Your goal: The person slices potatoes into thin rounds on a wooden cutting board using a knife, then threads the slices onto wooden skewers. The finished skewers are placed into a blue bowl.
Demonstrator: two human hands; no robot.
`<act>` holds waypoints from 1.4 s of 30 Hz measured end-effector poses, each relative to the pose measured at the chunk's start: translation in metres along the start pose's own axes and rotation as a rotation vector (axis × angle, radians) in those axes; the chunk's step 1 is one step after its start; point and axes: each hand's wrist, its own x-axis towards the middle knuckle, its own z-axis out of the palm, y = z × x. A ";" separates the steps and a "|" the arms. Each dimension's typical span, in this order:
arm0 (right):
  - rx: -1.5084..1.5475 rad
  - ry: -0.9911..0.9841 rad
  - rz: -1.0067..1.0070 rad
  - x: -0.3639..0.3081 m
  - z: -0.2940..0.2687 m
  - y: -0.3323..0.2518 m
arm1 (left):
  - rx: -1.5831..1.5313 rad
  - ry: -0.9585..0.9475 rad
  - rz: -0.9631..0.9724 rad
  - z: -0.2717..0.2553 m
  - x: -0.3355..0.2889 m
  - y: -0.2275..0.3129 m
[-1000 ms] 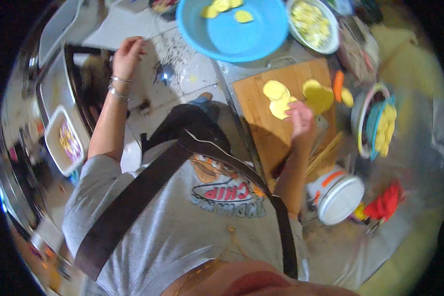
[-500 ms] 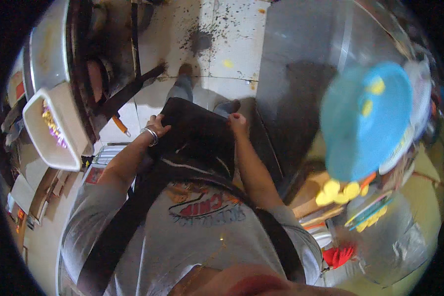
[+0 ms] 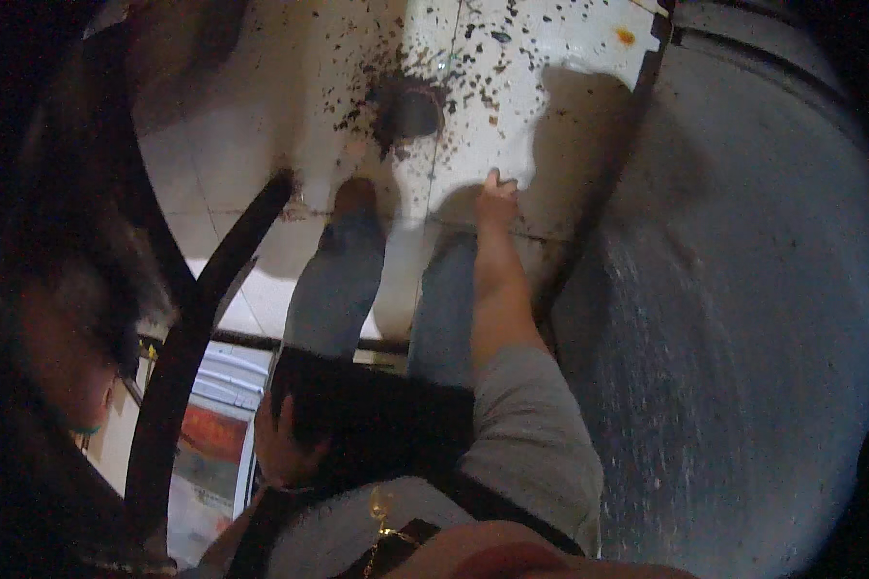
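Observation:
My right hand (image 3: 497, 200) reaches out over the wet tiled floor (image 3: 574, 227), its fingers partly bent and apart, with nothing visible in them. It is near a dark round hole (image 3: 417, 111), with many dark bits scattered about it. My left hand (image 3: 278, 449) is in shadow close to my body, against the black apron (image 3: 386, 410). Its thumb and a finger stand apart; whether it grips the cloth is hard to see.
A dark bar (image 3: 246, 236) slants across the left side, by dark blurred equipment (image 3: 72, 289). A large grey metal surface (image 3: 734, 318) fills the right. My legs (image 3: 333, 285) stand between them. A white-framed item with a red panel (image 3: 212, 434) is at lower left.
I have bent down, so the floor and hole look closer. My right hand has left the apron's edge and stretched forward. The blue basket on the right is out of view.

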 end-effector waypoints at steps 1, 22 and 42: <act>0.036 -0.043 0.039 0.009 0.006 0.002 | 0.011 0.038 0.011 0.000 0.001 -0.002; 1.414 0.278 -0.249 -0.344 -0.600 -0.002 | -0.399 -0.053 0.520 -0.170 -0.015 0.186; 0.866 0.823 0.831 -0.753 -0.440 0.399 | 0.263 0.148 1.804 0.018 -0.319 0.610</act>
